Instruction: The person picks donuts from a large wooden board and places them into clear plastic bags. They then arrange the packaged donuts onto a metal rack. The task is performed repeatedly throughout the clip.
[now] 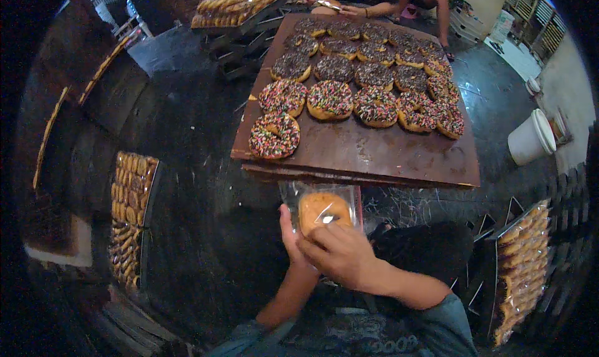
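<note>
In front of my lap, a plain golden doughnut (324,210) sits partly inside a clear plastic bag (354,201). My left hand (292,237) holds the bag from the left and below, thumb pointing up along its side; its other fingers are mostly hidden. Over the near end of the doughnut lies my right hand (342,252), fingers curled onto it. Just beyond, a brown board (374,154) carries rows of doughnuts. The nearer ones, such as a sprinkled doughnut (274,135), have multicoloured topping; a farther chocolate doughnut (374,76) is among those with dark topping.
Trays of wrapped pastries stand at the left (133,188), right (525,257) and far left of the board (237,8). A white bucket (530,137) is on the floor at right. Across the board, another person's hands (352,11) hold a doughnut and wrapper.
</note>
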Available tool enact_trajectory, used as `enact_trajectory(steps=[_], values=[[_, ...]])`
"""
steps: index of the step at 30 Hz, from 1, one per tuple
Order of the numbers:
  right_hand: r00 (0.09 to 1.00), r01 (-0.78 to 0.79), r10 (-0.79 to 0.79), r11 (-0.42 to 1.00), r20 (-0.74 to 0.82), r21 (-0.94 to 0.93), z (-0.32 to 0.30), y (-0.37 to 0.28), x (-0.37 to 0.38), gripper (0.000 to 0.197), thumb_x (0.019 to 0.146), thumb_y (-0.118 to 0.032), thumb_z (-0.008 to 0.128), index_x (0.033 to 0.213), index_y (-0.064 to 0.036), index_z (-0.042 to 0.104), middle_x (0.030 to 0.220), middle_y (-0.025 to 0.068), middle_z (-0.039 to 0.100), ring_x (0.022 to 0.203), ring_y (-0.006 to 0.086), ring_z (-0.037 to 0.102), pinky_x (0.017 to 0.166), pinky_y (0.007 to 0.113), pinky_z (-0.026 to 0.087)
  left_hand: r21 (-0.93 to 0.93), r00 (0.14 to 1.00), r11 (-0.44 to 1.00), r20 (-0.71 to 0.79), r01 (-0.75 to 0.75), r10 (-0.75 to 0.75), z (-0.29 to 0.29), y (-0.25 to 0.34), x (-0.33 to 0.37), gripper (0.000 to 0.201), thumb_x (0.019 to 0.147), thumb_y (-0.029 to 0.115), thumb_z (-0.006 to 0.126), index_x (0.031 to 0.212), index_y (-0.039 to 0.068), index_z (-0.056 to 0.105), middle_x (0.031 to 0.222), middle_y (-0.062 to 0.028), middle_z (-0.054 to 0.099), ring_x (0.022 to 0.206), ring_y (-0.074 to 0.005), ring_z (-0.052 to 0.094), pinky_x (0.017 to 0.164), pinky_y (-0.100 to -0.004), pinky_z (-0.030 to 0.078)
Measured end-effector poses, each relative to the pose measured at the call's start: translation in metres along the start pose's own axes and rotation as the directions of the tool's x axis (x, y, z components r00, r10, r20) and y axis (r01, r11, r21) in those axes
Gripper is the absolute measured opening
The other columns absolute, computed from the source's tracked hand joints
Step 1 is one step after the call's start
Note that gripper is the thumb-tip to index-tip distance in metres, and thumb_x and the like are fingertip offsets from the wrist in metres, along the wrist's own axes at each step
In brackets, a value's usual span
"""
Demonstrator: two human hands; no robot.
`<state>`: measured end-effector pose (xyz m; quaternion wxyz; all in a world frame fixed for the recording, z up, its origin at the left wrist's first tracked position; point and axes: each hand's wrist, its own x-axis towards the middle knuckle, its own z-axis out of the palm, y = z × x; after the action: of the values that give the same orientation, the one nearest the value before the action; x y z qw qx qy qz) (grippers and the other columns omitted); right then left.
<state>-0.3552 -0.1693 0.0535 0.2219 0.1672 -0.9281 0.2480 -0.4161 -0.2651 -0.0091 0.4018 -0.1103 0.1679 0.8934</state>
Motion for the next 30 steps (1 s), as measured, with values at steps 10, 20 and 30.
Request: enact_trajectory(steps=[10,20,30], values=[[0.892,-0.423,0.378,0.891,0.249,0.164,-0.001,-0.013,-0.053,0.028,0.075,-0.018,0.066,0.100,-0.0090,0.059,0.085,0.0058,0.056,0.067,0.0261,0.061,0.054,0.036,0.050,0.009,0.994,0.997,0.069,-0.080,0.079,0.003,-0.013,-0.003,0.066,0.086,0.051,0.038,0.134,0.008,0.029,0.130,-0.0172,0.039,0.116,-0.0379,0.044,0.093,-0.0638,0.034],[0.829,-0.099,-0.162,0.899,0.535,0.427,-0.077,0.006,-0.065,0.012,0.078,-0.016,0.057,0.081,-0.0050,0.056,0.075,0.0115,0.053,0.062,0.0262,0.057,0.050,0.039,0.047,-0.102,0.979,0.976,0.083,0.192,-0.184,-0.006,-0.008,-0.003,0.063,0.087,0.047,0.038,0.133,0.004,0.033,0.136,-0.0188,0.035,0.126,-0.0400,0.033,0.095,-0.0711,0.021],[0.918,-0.363,0.367,0.930,-0.147,0.056,-0.076,0.012,-0.076,0.035,0.068,-0.011,0.072,0.102,-0.0112,0.063,0.105,0.0081,0.058,0.096,0.0292,0.055,0.083,0.038,0.045,-0.174,0.923,0.913,0.187,0.369,-0.338,0.021,-0.002,-0.027,0.074,0.084,0.058,0.034,0.136,0.005,0.030,0.138,-0.0195,0.032,0.124,-0.0444,0.032,0.094,-0.0723,0.020]])
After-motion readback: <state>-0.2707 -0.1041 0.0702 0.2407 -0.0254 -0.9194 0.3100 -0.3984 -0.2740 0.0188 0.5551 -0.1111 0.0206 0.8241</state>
